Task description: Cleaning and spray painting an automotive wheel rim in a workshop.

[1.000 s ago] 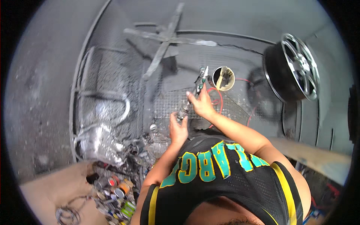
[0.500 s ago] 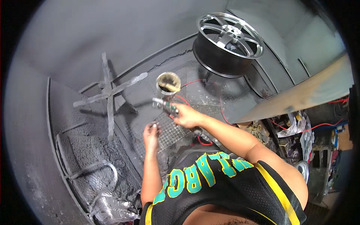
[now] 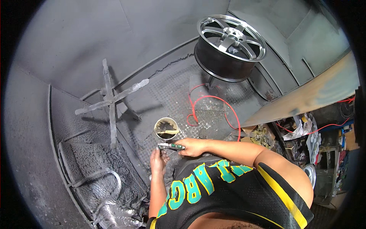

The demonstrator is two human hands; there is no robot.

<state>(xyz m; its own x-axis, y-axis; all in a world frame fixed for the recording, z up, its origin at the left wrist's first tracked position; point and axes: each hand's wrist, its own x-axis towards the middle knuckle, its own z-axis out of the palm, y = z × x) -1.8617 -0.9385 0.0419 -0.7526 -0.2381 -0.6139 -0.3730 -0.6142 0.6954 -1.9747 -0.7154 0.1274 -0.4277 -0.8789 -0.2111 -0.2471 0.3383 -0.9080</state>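
Note:
My right hand [image 3: 192, 147] is wrapped round a silver spray gun [image 3: 170, 146] with green knobs, held low in front of my body. The gun's front end points left. My left hand [image 3: 157, 162] is at that end, its bent fingers closed against the nozzle; the exact hold of the fingertips is too small to make out. Just beyond the gun stands a pale round bucket [image 3: 155, 128] with dark stuff inside. A light-coloured stick or brush [image 3: 167, 132] lies across its inside.
A silver-and-black wheel rim [image 3: 228, 47] sits on a stand at the far right. A grey cross-shaped stand [image 3: 110, 100] is at the left. A red hose [image 3: 225, 102] loops over the gritty floor. Cluttered shelves [image 3: 305, 141] stand right, beside a leaning panel [image 3: 301, 91].
My right hand has drawn the spray gun nearer to my body, and my left fingers have come up to its nozzle. The bucket shows lower in view, and more red hose is visible.

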